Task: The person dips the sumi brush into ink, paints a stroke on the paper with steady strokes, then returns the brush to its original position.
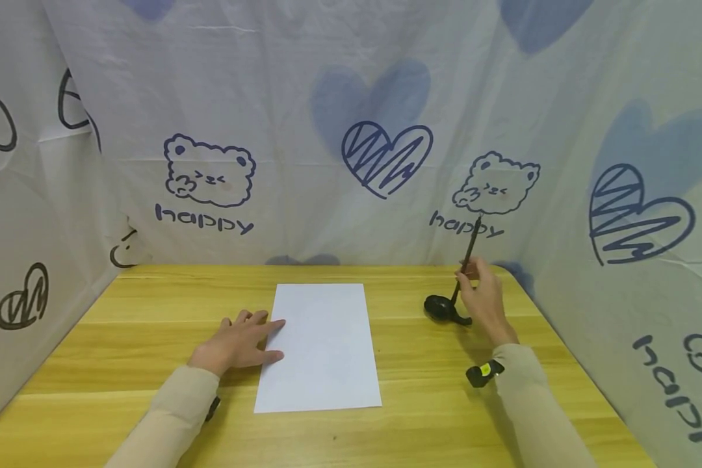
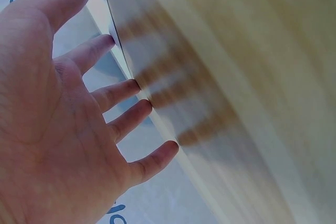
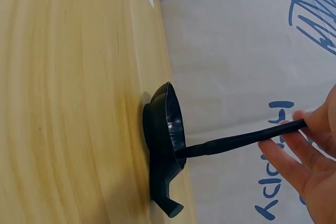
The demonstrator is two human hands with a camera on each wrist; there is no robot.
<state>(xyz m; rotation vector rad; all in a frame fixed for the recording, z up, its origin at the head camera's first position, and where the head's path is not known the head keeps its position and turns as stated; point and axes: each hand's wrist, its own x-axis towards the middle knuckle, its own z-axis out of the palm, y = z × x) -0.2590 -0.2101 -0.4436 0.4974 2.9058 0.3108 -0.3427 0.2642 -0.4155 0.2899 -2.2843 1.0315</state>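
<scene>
A white sheet of paper [image 1: 322, 351] lies flat on the table. At its left edge my left hand [image 1: 240, 341] is spread, with thumb and forefinger resting on the paper and the other fingertips beside it on the wood. My right hand [image 1: 481, 296] pinches the upper shaft of a slim black brush [image 3: 236, 142]. The brush stands tilted, its lower end down inside a small black dish [image 3: 157, 124], which hides the tip. This round dish has a short curved handle and sits on the table right of the paper.
The yellow wood-grain table [image 1: 415, 403] ends at a pale cloth backdrop [image 1: 292, 195] printed with hearts and bears. Similar cloth hangs along the left and right sides. A small black wrist camera [image 1: 484, 374] is worn at my right cuff.
</scene>
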